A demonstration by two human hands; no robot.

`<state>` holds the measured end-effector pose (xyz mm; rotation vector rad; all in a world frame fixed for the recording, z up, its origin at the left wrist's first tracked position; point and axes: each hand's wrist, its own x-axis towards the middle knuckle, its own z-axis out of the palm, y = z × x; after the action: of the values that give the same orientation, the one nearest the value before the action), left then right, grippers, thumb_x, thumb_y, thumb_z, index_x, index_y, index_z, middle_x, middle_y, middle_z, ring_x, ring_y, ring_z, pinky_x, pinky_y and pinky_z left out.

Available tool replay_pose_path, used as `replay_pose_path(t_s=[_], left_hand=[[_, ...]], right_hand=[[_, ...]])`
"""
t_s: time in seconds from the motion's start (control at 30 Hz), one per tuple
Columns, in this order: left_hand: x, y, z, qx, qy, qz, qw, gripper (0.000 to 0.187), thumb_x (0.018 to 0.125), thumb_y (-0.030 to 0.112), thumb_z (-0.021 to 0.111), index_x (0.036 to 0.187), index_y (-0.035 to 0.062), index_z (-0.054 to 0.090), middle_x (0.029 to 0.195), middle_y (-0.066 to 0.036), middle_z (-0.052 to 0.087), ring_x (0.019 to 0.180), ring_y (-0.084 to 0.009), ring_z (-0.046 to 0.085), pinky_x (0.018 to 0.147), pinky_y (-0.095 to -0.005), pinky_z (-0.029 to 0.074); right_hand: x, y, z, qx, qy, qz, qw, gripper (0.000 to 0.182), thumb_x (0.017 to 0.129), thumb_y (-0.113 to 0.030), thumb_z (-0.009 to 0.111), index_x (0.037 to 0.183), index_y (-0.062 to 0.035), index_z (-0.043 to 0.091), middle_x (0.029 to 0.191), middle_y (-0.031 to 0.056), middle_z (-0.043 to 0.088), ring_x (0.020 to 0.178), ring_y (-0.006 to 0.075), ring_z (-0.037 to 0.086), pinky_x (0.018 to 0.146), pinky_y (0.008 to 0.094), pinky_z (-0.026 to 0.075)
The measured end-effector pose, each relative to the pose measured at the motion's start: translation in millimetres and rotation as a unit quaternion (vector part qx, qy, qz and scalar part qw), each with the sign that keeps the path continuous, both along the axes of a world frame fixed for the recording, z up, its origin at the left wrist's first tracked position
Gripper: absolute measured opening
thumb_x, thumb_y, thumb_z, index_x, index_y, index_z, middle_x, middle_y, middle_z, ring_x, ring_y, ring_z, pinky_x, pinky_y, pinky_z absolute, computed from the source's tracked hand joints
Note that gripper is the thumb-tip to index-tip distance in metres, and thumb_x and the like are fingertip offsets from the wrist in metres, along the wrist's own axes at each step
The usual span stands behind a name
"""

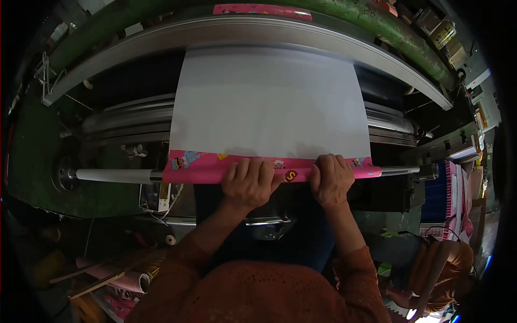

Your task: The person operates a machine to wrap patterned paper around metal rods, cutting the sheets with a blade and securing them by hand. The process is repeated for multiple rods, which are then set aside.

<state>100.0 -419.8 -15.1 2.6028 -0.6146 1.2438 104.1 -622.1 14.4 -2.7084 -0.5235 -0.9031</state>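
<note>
A wide white sheet [269, 102] comes down from under a metal crossbar. Its lower end meets a pink printed film [199, 171] with cartoon figures, wrapped around a horizontal roller shaft [399, 170]. My left hand [250, 182] lies over the pink roll left of its middle, its fingers curled over the top and closed on the film. Further right, my right hand [332, 179] grips the same roll in the same way, with its thumb on the near side. The palms and undersides of both hands are hidden.
Across the machine runs the metal crossbar [280, 29], with a green pipe [414, 46] behind it. At lower left lie pink rolled material [126, 281] and wooden sticks. Blue and pink stacked material [449, 191] stands at right. A co-worker's brown sleeve [458, 269] shows at lower right.
</note>
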Motion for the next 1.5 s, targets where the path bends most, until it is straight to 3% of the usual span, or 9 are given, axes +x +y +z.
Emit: replay_pose_path(t_s=[0.27,0.43,0.57,0.67,0.73,1.0,1.2,1.37,1.5], left_hand=[[2,-3,27,-0.027,0.119,-0.019,0.992,0.032,0.092,0.032,0.057,0.07,0.009,0.053,0.069,-0.005,0.051,0.067,-0.0194,0.053,0.056,-0.0327,0.041],[16,-1,48,-0.078,0.264,-0.05,0.96,0.022,0.087,0.025,0.063,0.084,0.003,0.064,0.102,-0.013,0.063,0.104,-0.0291,0.057,0.075,-0.0378,0.05],[12,6,51,-0.292,0.139,-0.141,0.936,0.029,0.086,0.026,0.064,0.099,0.0001,0.063,0.119,-0.017,0.059,0.112,-0.0358,0.054,0.089,-0.0437,0.047],[-11,-10,46,-0.131,0.038,-0.106,0.985,0.038,0.086,0.025,0.063,0.114,-0.0009,0.058,0.131,-0.02,0.052,0.121,-0.0399,0.048,0.099,-0.049,0.039],[-5,-20,38,0.06,0.196,-0.02,0.979,0.042,0.086,0.021,0.062,0.12,-0.0009,0.054,0.134,-0.02,0.048,0.125,-0.0407,0.044,0.102,-0.0525,0.034],[14,-10,65,-0.063,0.0,-0.058,0.996,0.043,0.083,0.021,0.065,0.119,-0.0018,0.053,0.132,-0.022,0.049,0.125,-0.0398,0.045,0.101,-0.0504,0.036],[9,-42,37,0.045,0.177,-0.074,0.98,0.038,0.085,0.023,0.063,0.114,-0.0001,0.056,0.128,-0.02,0.051,0.121,-0.0381,0.047,0.1,-0.0507,0.037],[21,-10,79,-0.081,-0.035,-0.092,0.992,0.032,0.082,0.022,0.065,0.107,0.0025,0.059,0.118,-0.017,0.056,0.114,-0.0347,0.051,0.098,-0.0532,0.038],[-48,-8,17,-0.068,0.013,-0.253,0.965,0.025,0.081,0.018,0.063,0.102,0.0042,0.061,0.111,-0.013,0.06,0.108,-0.0318,0.055,0.097,-0.0521,0.039]], right_hand=[[2,0,12,0.027,0.084,0.006,0.996,0.014,0.081,-0.017,0.064,0.077,-0.006,0.056,0.071,0.006,0.058,0.066,0.0262,0.057,0.058,0.0366,0.043],[17,1,27,0.037,0.074,0.008,0.997,0.016,0.082,-0.02,0.065,0.09,-0.0063,0.063,0.092,0.0059,0.064,0.086,0.0246,0.059,0.076,0.0384,0.042],[43,7,33,0.023,0.024,-0.03,0.999,0.026,0.081,-0.022,0.066,0.103,-0.0069,0.064,0.114,0.0074,0.061,0.104,0.0243,0.056,0.087,0.0406,0.038],[84,-1,31,-0.003,0.002,-0.042,0.999,0.032,0.08,-0.022,0.067,0.109,-0.0075,0.062,0.117,0.0078,0.06,0.108,0.0248,0.055,0.088,0.0402,0.038],[80,-3,42,-0.004,-0.04,-0.037,0.998,0.033,0.08,-0.021,0.067,0.111,-0.0079,0.062,0.118,0.0075,0.061,0.11,0.0251,0.055,0.089,0.04,0.038],[-21,-4,13,0.018,0.066,-0.053,0.996,0.055,0.081,-0.032,0.064,0.129,-0.0086,0.053,0.131,0.0106,0.053,0.125,0.0295,0.046,0.102,0.0473,0.029],[35,-12,34,0.031,0.014,-0.067,0.997,0.054,0.084,-0.03,0.064,0.129,-0.0038,0.051,0.131,0.0128,0.052,0.128,0.0316,0.042,0.104,0.0485,0.028],[-31,-9,35,0.032,0.034,-0.043,0.998,0.044,0.084,-0.024,0.061,0.124,-0.0059,0.055,0.129,0.0134,0.054,0.126,0.031,0.044,0.103,0.0464,0.029],[2,-19,19,0.014,0.002,-0.064,0.998,0.042,0.082,-0.025,0.065,0.119,-0.0076,0.058,0.122,0.0105,0.058,0.12,0.0297,0.047,0.101,0.0467,0.032]])
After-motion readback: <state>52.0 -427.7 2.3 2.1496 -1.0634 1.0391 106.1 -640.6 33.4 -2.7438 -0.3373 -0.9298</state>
